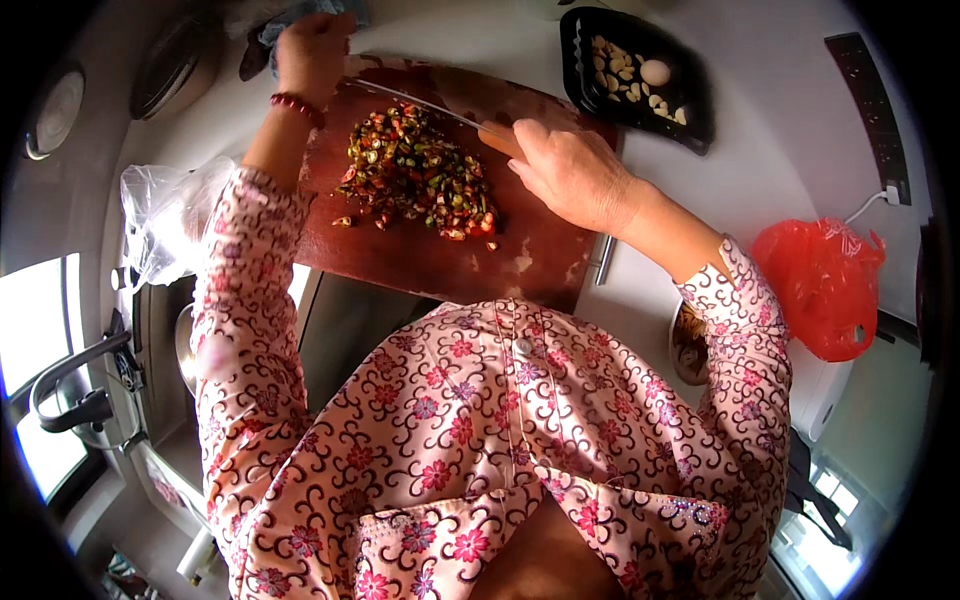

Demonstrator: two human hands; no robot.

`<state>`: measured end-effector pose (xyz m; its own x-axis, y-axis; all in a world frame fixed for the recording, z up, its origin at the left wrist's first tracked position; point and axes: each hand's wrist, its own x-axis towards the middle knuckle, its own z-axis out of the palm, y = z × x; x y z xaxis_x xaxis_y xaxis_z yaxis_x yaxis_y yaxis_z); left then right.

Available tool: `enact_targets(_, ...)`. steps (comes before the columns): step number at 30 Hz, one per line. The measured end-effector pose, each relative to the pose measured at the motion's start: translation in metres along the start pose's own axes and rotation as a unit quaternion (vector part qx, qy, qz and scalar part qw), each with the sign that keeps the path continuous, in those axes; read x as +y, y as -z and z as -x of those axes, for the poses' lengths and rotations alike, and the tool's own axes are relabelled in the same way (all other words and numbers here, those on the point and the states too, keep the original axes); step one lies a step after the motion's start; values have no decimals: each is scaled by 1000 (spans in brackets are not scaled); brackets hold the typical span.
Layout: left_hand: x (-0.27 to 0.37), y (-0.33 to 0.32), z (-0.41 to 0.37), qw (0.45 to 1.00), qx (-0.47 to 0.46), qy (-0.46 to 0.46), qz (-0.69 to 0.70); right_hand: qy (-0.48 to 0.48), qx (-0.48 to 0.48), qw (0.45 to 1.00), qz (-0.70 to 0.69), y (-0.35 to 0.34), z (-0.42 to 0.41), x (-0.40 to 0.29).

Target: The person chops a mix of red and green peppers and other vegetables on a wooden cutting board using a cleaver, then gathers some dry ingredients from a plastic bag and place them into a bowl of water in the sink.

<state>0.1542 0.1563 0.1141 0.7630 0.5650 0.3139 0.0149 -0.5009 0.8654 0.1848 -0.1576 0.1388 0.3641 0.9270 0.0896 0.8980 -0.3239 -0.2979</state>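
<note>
My right hand (577, 176) grips the wooden handle of a kitchen knife (420, 101). Its thin blade stretches left above the far part of a reddish-brown cutting board (420, 262). On the board lies a loose heap of chopped red and green chillies (420, 172), with a few bits strayed toward the near side. My left hand (313, 52), a beaded bracelet at its wrist, is beyond the board's far left corner, close to the blade's tip. A bluish cloth (289, 26) shows behind that hand; whether the fingers hold it is not visible.
A black plastic tray (697, 139) with peeled garlic cloves and a round pale item stands at the back right. Right of me are a red plastic bag (817, 292), a bowl (686, 349) and a power strip (870, 112). A clear plastic bag (169, 225) and a tap (71, 375) are at left.
</note>
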Motion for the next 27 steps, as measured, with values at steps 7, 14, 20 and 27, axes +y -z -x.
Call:
enact_targets(7, -13, -23, -6, 998, -37, -11, -58, 3, 34, 999, -30, -19, 7, 5)
enact_targets(14, -2, -2, -3, 994, -106, 8, -20, -17, 53, 994, -94, -12, 19, -24)
enact_targets(20, -36, -7, 3, 986, -159, 42, -19, -80, -43, 994, -68, -16, 16, -41)
enact_targets(27, -7, -2, 26, 991, -66, -37, -112, -62, 36, 996, -55, -52, 31, -35)
